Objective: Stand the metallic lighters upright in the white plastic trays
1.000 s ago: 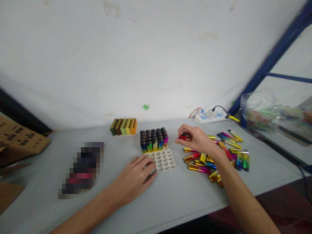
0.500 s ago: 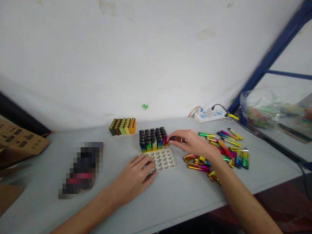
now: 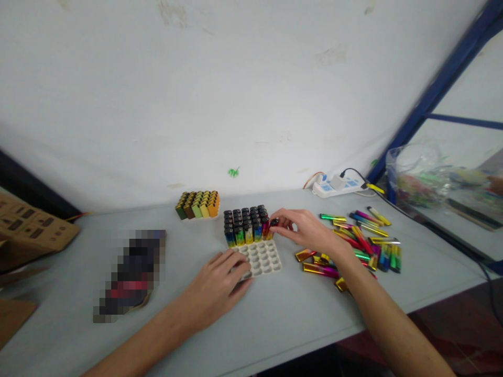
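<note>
A white tray (image 3: 264, 257) with rows of small slots lies in front of me, its near part bare. Upright lighters (image 3: 244, 229) with black tops and shiny coloured bodies fill its far rows. My left hand (image 3: 227, 273) grips the tray's near left side, fingers over the edge. At the right end of the front filled row, my right hand (image 3: 301, 228) pinches a lighter (image 3: 271, 229) by its black top. Its red and gold body stands upright beside the others. Right of the tray, loose metallic lighters (image 3: 363, 238) lie in a heap, partly behind my right forearm.
A second block of lighters (image 3: 197, 204) in green, brown and orange stands near the wall. A power strip (image 3: 340, 185) with plugs sits at the back right. A pixelated dark object (image 3: 131, 275) lies left, beside cardboard boxes (image 3: 37, 225). Plastic bags (image 3: 420, 178) are beyond the blue frame.
My right hand has moved slightly left, bringing the lighter from a tilt to upright at the end of the front row. My left hand has stayed on the tray.
</note>
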Available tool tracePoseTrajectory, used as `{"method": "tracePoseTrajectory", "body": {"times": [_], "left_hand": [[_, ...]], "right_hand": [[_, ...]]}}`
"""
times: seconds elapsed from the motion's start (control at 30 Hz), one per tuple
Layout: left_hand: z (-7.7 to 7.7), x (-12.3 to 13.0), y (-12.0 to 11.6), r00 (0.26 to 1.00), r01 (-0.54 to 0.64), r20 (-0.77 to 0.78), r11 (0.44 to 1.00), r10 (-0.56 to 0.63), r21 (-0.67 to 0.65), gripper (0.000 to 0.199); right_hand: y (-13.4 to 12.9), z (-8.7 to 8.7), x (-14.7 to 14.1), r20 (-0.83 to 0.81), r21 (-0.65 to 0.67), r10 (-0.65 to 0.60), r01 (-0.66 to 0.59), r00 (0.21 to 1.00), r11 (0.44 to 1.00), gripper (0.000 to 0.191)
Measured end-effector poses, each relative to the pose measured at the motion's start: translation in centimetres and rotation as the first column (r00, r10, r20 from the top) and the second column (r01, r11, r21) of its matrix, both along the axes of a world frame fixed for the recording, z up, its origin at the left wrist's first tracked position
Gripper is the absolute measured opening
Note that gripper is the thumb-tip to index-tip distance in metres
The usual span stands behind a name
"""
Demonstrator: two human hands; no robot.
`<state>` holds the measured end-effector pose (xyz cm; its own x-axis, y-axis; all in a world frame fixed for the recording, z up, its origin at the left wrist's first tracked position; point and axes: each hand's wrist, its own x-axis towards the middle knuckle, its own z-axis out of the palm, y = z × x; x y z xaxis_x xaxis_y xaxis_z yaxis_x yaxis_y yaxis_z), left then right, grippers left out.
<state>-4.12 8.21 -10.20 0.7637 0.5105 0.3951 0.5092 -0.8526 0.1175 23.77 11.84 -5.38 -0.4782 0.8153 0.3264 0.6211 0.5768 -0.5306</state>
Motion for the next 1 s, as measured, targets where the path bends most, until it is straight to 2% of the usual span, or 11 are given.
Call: {"method": "tracePoseTrajectory", "body": {"times": [0.17,0.37,0.6,0.83,1.0], "left_hand": [[0.02,0.01,-0.02,1.0,0.007,-0.007,1.0,-0.007,-0.014,0.011],[0.01,0.01,-0.04,1.0,0.003,-0.009,1.0,-0.003,-0.012,0.012],[0.05,-0.02,-0.07,1.0,-0.004,-0.009,1.0,0.004,-0.016,0.012],[-0.18,-0.03,-0.05,1.0,-0.016,-0.017,1.0,0.015,-0.011,0.009],[-0.04,-0.03,-0.1,0.999,-0.022,-0.033,1.0,0.021,-0.02,0.008]], "right_hand": [[-0.01,-0.19,-0.19,0.009,0.015,0.009,-0.009,1.0,1.0,0.024],[0.15,-0.4,-0.22,0.008,0.077,-0.059,0.058,0.998,0.995,0.024],[0.1,-0.59,-0.67,-0.028,0.034,0.049,-0.048,0.998,0.998,0.021],[-0.02,-0.36,-0.5,-0.005,0.032,0.024,-0.024,1.0,0.999,0.021],[0.13,-0.13,-0.43,0.015,0.03,0.065,-0.066,0.998,0.997,0.022]]}}
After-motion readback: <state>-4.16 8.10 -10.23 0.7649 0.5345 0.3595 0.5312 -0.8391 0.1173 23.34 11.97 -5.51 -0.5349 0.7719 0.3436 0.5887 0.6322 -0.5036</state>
